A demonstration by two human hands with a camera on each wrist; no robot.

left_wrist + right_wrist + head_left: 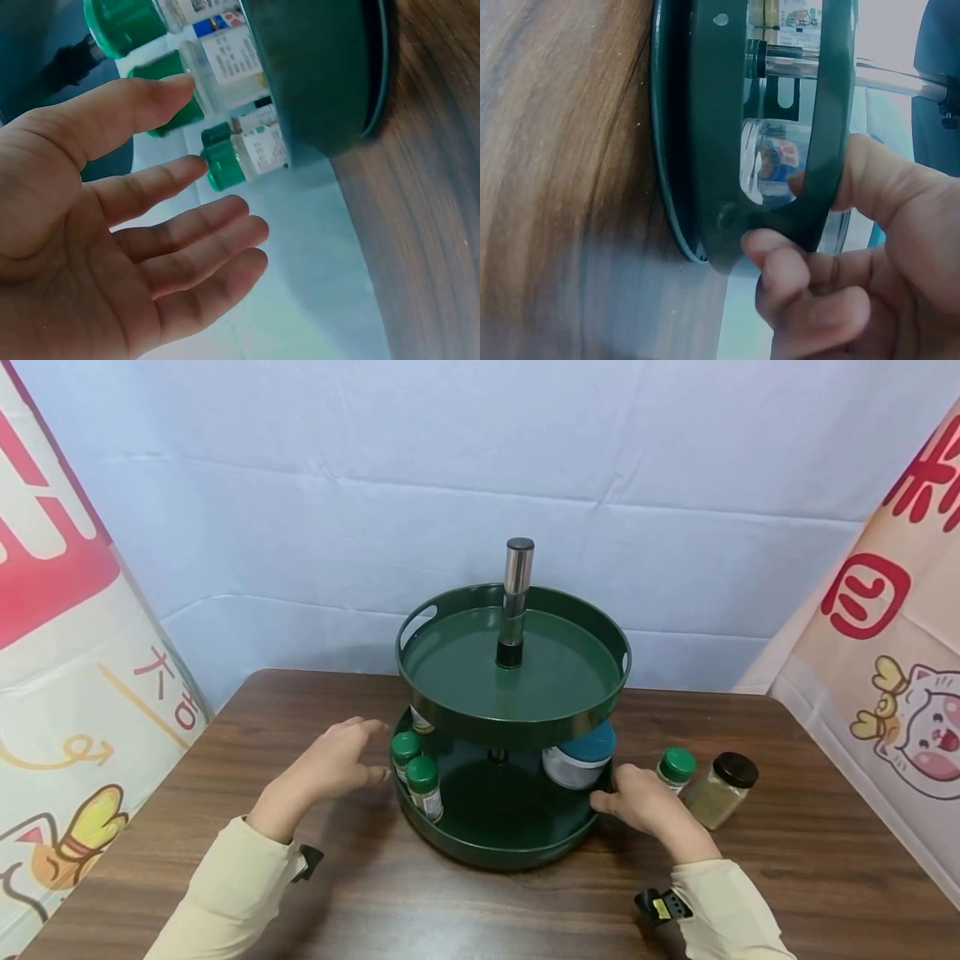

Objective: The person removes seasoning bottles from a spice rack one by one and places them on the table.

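A two-tier dark green round rack with a metal post stands on the table. My right hand [647,802] pinches the rim of the lower tray [498,858], thumb inside and curled fingers outside, beside the handle slot [744,97] in the right wrist view. Just off the left side of that tray is my left hand [330,766], its fingers spread and holding nothing. Near it, two green-capped spice bottles [426,789] stand inside the lower tray, with another bottle [422,721] partly hidden behind. A blue-lidded jar [577,767] sits at the tray's right.
The upper tray [450,664] carries nothing and overhangs the lower one. Right of the rack, a green-capped bottle [677,765] and a black-capped jar of powder [722,793] stand on the wooden table [345,893]. A pale cloth [337,527] hangs behind.
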